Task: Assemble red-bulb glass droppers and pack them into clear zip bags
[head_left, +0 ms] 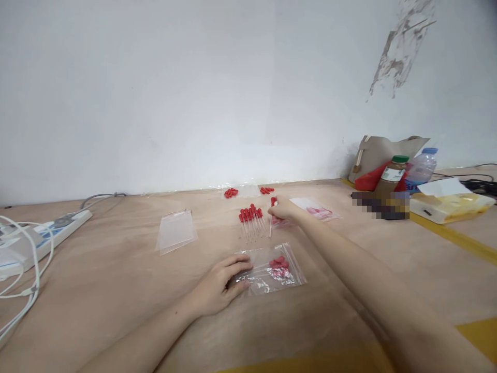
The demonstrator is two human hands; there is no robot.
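Note:
My left hand [229,280] lies with its fingers apart on the left end of a clear zip bag [258,285]. Inside that bag are several red-bulbed droppers [280,263], bulbs toward the right. My right hand [285,208] is farther away, pinching a dropper [273,200] by its red bulb, with the tube pointing down. Just left of it, a group of loose droppers [250,213] lies on the brown surface, red bulbs away from me. Partly behind my right hand and forearm are bags [320,211] with red bulbs inside.
Flat clear bags [177,232] lie to the left. Against the wall are red bulbs [231,192] and more red bulbs [267,190]. A power strip [66,228] with white cables sits far left. Bottles [392,176], a beige bag [373,153] and a yellow-white packet [446,204] stand right.

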